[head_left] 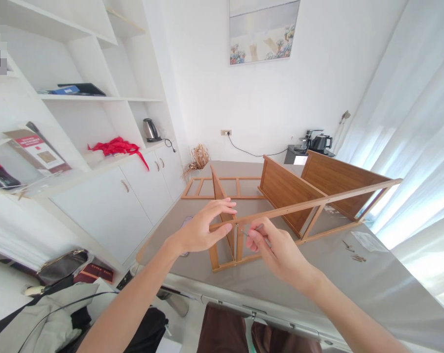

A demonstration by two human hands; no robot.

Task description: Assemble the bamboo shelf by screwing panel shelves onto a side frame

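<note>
A wooden shelf frame [281, 212] lies on its side on the table, with upright brown boards [288, 189] between its rails. My left hand [203, 223] is at the frame's near left end, fingers stretched and apart around the top of a narrow board [217, 189]; whether it presses on the wood I cannot tell. In my right hand [277, 242], thumb and fingers pinch a thin metal hex key [259, 227], close to a joint in the near rail. Most of the key is hidden by the fingers.
Several screws [358, 258] and a clear plastic bag [369, 241] lie on the grey table [317, 279] at right. Behind the upright boards is a flat ladder-like wooden frame [249, 187]. A coffee maker and black kettle [321, 142] stand at the back right.
</note>
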